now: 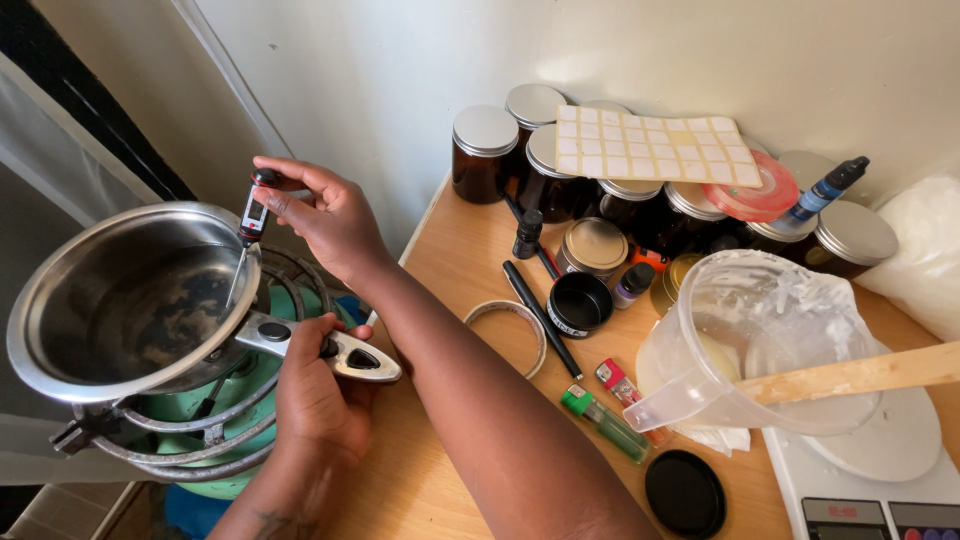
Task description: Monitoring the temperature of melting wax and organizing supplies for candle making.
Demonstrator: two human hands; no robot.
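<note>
A steel pot (70, 290) holding clear liquid sits on a metal ring stand over a green gas cylinder (250, 395) at the left. My left hand (315, 395) grips the pot's handle (362, 360). Reaching across above it, my right hand (325, 215) pinches the black head of a digital probe thermometer (252, 212). Its thin probe points down into the liquid near the pot's right wall.
The wooden table (440, 470) to the right carries several amber jars with silver lids (485, 150), a label sheet (655, 145), a plastic jug (750, 340) with a wooden spatula (860, 372) on a white scale (870, 480), two lighters (605, 420), a black lid (685, 492), a tape ring (510, 330).
</note>
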